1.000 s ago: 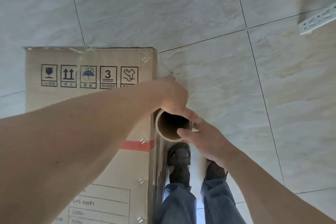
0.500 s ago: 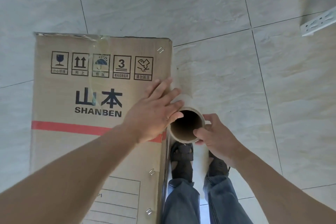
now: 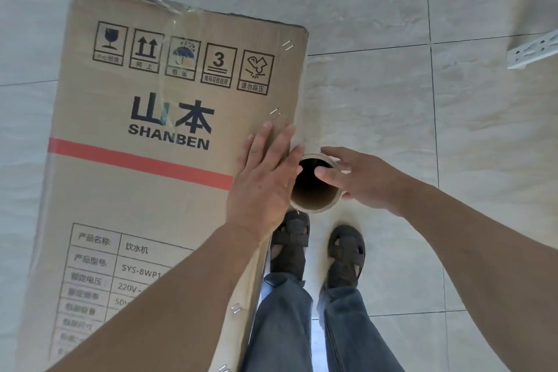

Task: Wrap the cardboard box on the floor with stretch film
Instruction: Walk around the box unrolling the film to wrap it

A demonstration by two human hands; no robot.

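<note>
A tall brown cardboard box (image 3: 145, 136) printed SHANBEN with a red stripe lies on the tiled floor, filling the left of the view. My left hand (image 3: 265, 178) rests flat with fingers spread on the box's top face near its right edge. A stretch film roll (image 3: 317, 196) stands upright beside that edge, its open cardboard core facing the camera. My right hand (image 3: 362, 178) grips the roll's top rim, thumb inside the core and fingers outside. A thin clear film shows faintly over the box's upper face and right edge.
My feet in dark sandals (image 3: 320, 248) and blue jeans stand just right of the box, below the roll. A white perforated metal bar (image 3: 534, 51) lies on the floor at the far right. Pale marble floor tiles (image 3: 392, 9) surround the box.
My left hand has left the roll and moved onto the box top, flattening there. The view has shifted, so more of the box face shows. My right hand keeps hold of the roll.
</note>
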